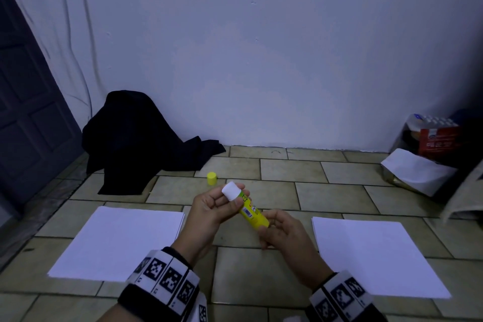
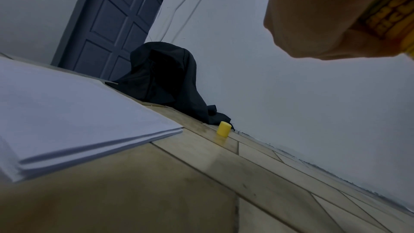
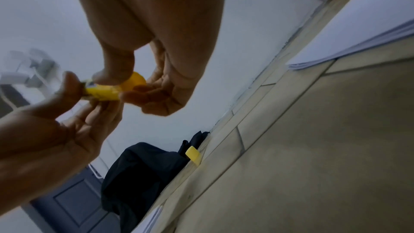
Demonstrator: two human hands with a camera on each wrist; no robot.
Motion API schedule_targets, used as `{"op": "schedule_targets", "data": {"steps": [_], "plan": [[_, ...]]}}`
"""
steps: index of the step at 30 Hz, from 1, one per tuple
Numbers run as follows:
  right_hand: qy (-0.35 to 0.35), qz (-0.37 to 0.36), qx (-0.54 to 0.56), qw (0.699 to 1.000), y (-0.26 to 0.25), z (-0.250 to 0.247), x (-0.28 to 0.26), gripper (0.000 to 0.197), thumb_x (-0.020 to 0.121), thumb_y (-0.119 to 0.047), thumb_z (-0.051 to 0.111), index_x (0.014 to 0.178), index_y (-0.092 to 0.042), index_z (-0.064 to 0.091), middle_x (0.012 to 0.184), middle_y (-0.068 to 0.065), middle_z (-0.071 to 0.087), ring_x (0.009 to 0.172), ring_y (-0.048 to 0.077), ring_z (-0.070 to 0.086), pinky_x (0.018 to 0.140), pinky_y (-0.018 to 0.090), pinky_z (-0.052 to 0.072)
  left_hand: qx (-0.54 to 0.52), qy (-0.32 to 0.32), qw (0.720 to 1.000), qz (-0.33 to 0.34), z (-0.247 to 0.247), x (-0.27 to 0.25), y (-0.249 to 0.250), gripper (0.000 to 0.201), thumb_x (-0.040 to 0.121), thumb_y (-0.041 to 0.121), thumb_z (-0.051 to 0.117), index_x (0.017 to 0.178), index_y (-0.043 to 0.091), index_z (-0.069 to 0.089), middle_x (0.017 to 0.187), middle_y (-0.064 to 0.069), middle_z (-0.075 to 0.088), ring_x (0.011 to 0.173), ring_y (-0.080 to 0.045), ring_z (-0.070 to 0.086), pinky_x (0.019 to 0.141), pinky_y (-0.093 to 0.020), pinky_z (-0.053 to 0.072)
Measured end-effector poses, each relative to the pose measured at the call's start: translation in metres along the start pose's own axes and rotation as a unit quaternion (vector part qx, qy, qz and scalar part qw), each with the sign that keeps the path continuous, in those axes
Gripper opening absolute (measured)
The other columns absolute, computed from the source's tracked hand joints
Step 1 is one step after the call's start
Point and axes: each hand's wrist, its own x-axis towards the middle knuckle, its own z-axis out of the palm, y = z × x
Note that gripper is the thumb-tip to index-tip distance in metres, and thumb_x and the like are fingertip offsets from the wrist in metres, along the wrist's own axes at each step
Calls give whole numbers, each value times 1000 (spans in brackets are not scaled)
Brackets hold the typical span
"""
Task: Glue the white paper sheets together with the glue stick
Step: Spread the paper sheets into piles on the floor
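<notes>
On the tiled floor (image 1: 261, 274) two paper stacks lie well apart, one at left (image 1: 117, 243), one at right (image 1: 376, 256). Between and above them, the left hand (image 1: 209, 213) pinches the glue stick (image 1: 251, 210) near its bared white tip, while the right hand (image 1: 287, 238) pinches its base. The cap (image 1: 212, 178) stands beyond, near a black cloth (image 1: 136, 138).

Tiled floor (image 1: 287, 172), beige, dim light. White wall (image 1: 261, 47) at 12 o'clock. Dark panelled door (image 1: 28, 102) at 9 o'clock; black cloth (image 1: 136, 138) heaped beside it.
</notes>
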Motion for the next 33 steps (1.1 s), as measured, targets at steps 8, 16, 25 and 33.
{"op": "schedule_targets", "data": {"steps": [8,16,25,33], "plan": [[-5,96,52,994,-11,3,2,50,99,-39,34,79,-2,60,55,7,37,44,16,40,50,24,36,-28,-26,999,1,1,2,-1,71,44,39,90,103,7,67,96,-11,74,90,-19,71,75,-23,56],[16,-45,-38,998,3,2,0,17,82,-30,68,80,-14,62,51,-7,45,46,3,38,48,19,34,-50,-17,998,20,7,6,4,83,34,53,94,100,9,69,96,-10,75,90,-16,71,73,-22,55],[38,-101,-97,989,-3,1,-3,48,76,-64,55,81,-16,55,55,-5,46,47,2,37,47,14,31,-35,-34,999,15,6,6,3,74,39,52,93,96,11,72,96,-12,74,89,-17,71,74,-23,55],[6,23,0,1000,-9,3,-6,55,68,-56,65,87,-6,51,51,-9,38,42,5,30,42,19,25,-34,-19,999,12,4,2,3,87,35,55,93,102,6,67,94,-11,75,88,-17,71,73,-22,56]]}}
